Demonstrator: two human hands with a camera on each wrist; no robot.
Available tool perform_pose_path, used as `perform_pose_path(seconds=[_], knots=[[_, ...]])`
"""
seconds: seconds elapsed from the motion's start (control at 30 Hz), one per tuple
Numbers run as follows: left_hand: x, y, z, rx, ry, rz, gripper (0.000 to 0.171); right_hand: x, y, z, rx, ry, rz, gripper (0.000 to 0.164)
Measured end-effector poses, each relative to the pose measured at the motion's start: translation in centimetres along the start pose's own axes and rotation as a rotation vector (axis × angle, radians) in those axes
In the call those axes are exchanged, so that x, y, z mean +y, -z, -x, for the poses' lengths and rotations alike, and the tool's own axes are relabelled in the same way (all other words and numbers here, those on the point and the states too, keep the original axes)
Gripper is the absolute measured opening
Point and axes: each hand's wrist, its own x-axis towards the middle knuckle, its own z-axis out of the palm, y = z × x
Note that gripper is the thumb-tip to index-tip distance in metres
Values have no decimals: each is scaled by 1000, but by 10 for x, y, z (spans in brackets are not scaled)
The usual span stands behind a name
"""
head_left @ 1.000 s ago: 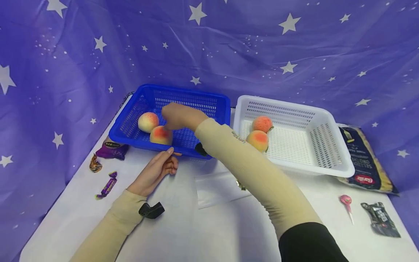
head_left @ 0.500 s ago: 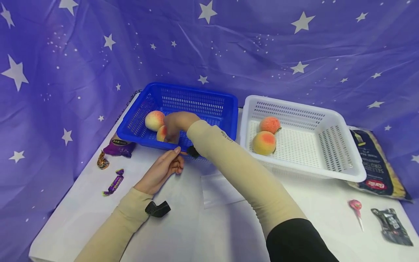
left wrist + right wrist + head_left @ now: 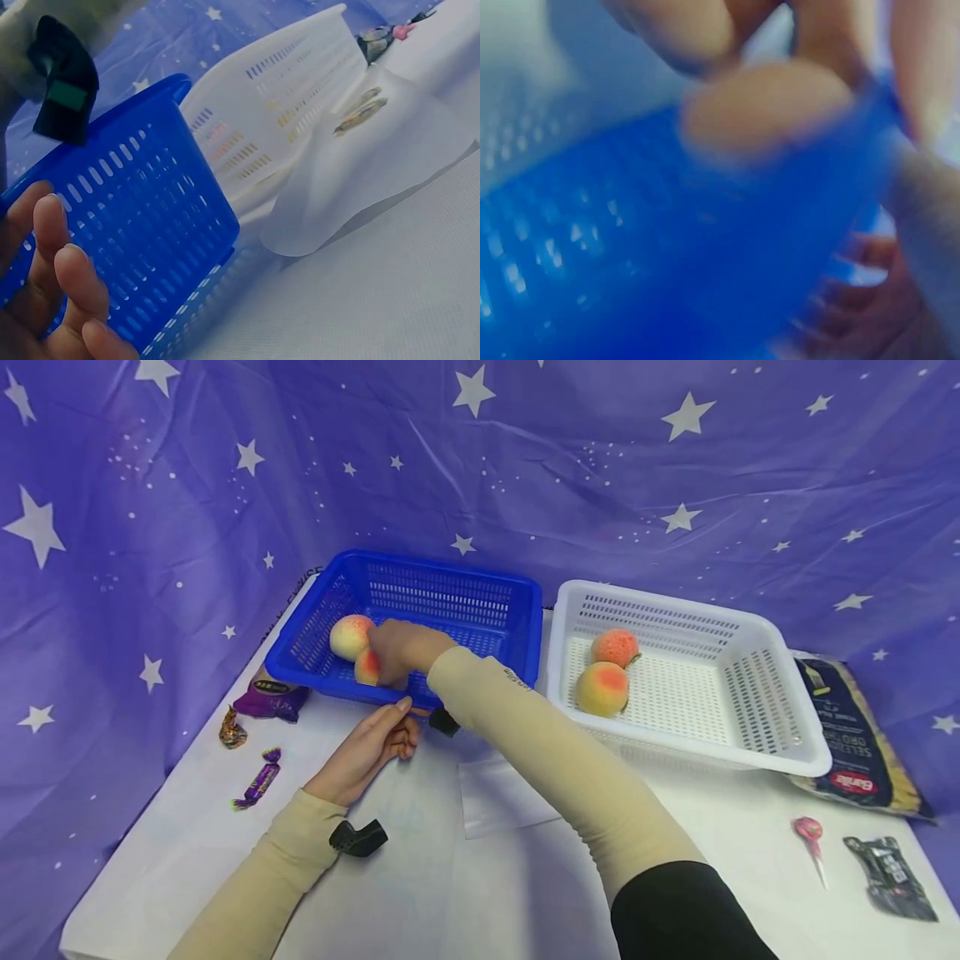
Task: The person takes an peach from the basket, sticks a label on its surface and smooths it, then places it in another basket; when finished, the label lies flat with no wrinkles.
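Observation:
In the head view, two peaches sit in the left part of a blue basket (image 3: 442, 567): a pale peach (image 3: 348, 637) behind and a front peach (image 3: 366, 667). My right hand (image 3: 405, 647) reaches down into the basket, its fingers bent around the right side of the front peach and partly covering it. The right wrist view is blurred; the thumb (image 3: 765, 109) shows above the basket wall. My left hand (image 3: 367, 752) holds the basket's front rim, thumb on top. Its curled fingers (image 3: 79, 281) lie against the outer wall in the left wrist view.
A white basket (image 3: 761, 618) with two peaches (image 3: 602, 688) stands to the right. A clear plastic bag (image 3: 498, 802) lies in front. Wrapped sweets (image 3: 258, 781) lie at left; a lollipop (image 3: 809, 835), a black packet (image 3: 892, 878) and a pasta bag (image 3: 862, 752) at right.
The right hand has moved down and slightly nearer, from behind the front peach onto its right side. The left hand stays at the rim. The head view has shifted slightly.

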Motion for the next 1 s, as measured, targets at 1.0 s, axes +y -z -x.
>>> perform_pose_path(seconds=[1.0], knots=[[1, -2, -4, -19, -26, -72, 62, 63, -123, 289, 380, -2, -181, 73]])
